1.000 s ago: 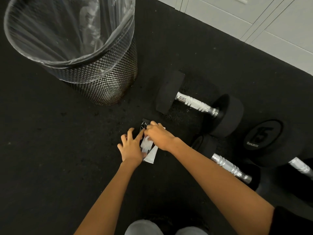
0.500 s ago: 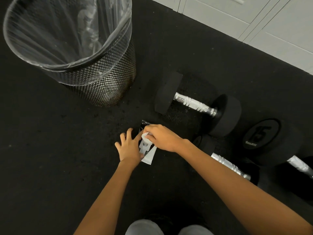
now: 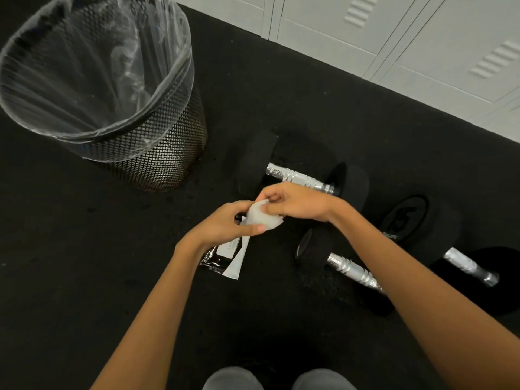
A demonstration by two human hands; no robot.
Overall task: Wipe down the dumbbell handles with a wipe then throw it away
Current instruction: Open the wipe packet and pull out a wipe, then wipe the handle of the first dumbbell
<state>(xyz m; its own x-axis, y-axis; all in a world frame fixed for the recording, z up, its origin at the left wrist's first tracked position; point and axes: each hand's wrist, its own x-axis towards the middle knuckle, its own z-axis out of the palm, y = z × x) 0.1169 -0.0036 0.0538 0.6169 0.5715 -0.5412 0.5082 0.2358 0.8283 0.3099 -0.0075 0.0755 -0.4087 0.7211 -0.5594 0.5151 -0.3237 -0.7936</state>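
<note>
A white wipe (image 3: 263, 219) is held between both hands above the floor (image 3: 84, 263), in front of the nearest dumbbell. The left hand (image 3: 225, 225) is curled around the wipe's lower edge, its fingers (image 3: 254, 228) bent and the thumb laid flat along the cloth; the right hand (image 3: 292, 202) is pinched on the upper edge, fingertips drawn together over the crumpled, soft-looking sheet. Under the left wrist a glossy dark packet (image 3: 222, 257) is seen lying flat on the floor, a white flap folded open beside it. The floor is covered in black, speckled rubber. Three dumbbells are laid to the right: the first (image 3: 301, 178), the second (image 3: 351, 270) and the third (image 3: 467, 267), each with matte black round ends and a knurled, ringed chrome handle; "15" is moulded on one end. A black wire-mesh bin (image 3: 157, 159), lined with a clear, wrinkled plastic bag, is stood upright at upper left. Pale lockers (image 3: 422, 38) with louvred vents are seen behind.
</note>
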